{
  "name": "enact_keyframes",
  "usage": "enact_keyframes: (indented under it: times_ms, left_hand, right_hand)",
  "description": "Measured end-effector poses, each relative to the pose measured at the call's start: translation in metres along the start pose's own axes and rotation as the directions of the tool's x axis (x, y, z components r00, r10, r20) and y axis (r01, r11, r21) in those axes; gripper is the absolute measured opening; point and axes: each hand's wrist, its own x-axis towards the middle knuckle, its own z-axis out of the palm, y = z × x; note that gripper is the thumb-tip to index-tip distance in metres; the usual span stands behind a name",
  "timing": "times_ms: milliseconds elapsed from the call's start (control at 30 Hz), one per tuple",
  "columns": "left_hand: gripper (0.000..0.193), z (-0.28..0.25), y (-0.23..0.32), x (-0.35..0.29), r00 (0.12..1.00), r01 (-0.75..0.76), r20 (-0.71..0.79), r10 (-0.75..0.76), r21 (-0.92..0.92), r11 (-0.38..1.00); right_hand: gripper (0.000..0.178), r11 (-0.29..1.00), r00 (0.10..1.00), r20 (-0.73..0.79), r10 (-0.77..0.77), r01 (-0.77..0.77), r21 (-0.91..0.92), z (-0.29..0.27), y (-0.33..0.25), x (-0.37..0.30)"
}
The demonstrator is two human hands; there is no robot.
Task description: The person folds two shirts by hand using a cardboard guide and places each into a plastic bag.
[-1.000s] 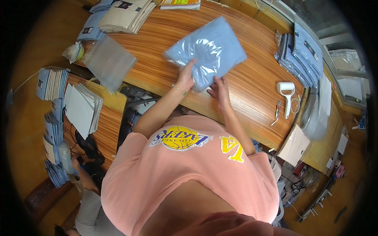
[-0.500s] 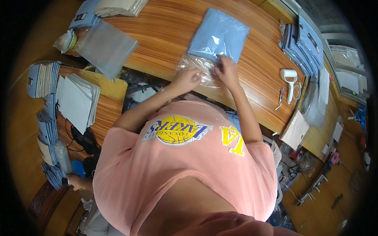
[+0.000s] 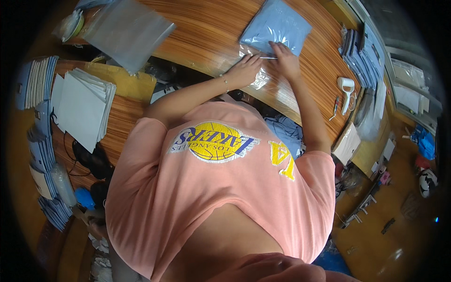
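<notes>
A blue folded garment in a clear plastic bag (image 3: 275,28) lies on the wooden table in front of me. The bag's clear flap, at its near end, catches the light beneath my hands. My left hand (image 3: 244,71) rests at the flap's left side, fingers stretched out and close together. To its right, my right hand (image 3: 286,61) lies with its fingers extended on the near edge of the bagged garment. Between the hands a straight, shiny fold line runs across the plastic. Part of the flap is hidden under my fingers.
Clear empty bags (image 3: 129,33) overhang the table's left edge. Bagged blue garments (image 3: 364,56) are stacked at the right, near a white lint roller (image 3: 346,87) and small snips (image 3: 334,108). On the left side table lie white sheets (image 3: 82,105). Another person's arm (image 3: 96,225) shows at lower left.
The bagged garment appears farther right and higher in view as the view has shifted. My left hand's curled fingers have straightened and reached forward to the flap. The flap now shows a straight fold.
</notes>
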Motion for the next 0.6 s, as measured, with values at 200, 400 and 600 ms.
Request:
enact_keyframes:
  times_ms: [200,400,600]
  left_hand:
    - [0.05,-0.008,0.008,0.04,0.976,0.122,0.188,-0.111,-0.049,0.991]
    - [0.064,0.002,0.024,0.034,0.933,0.266,0.242,-0.265,0.031,0.964]
    - [0.066,-0.012,0.022,0.01,0.912,0.308,0.304,-0.277,-0.058,0.949]
  right_hand:
    - [0.049,0.984,0.985,0.164,0.049,-0.075,0.159,-0.038,0.003,0.02]
    - [0.049,0.998,0.996,0.087,0.019,-0.025,0.06,-0.032,0.002,0.022]
    - [0.052,0.996,0.991,-0.128,0.035,-0.024,0.086,0.015,0.004,0.008]
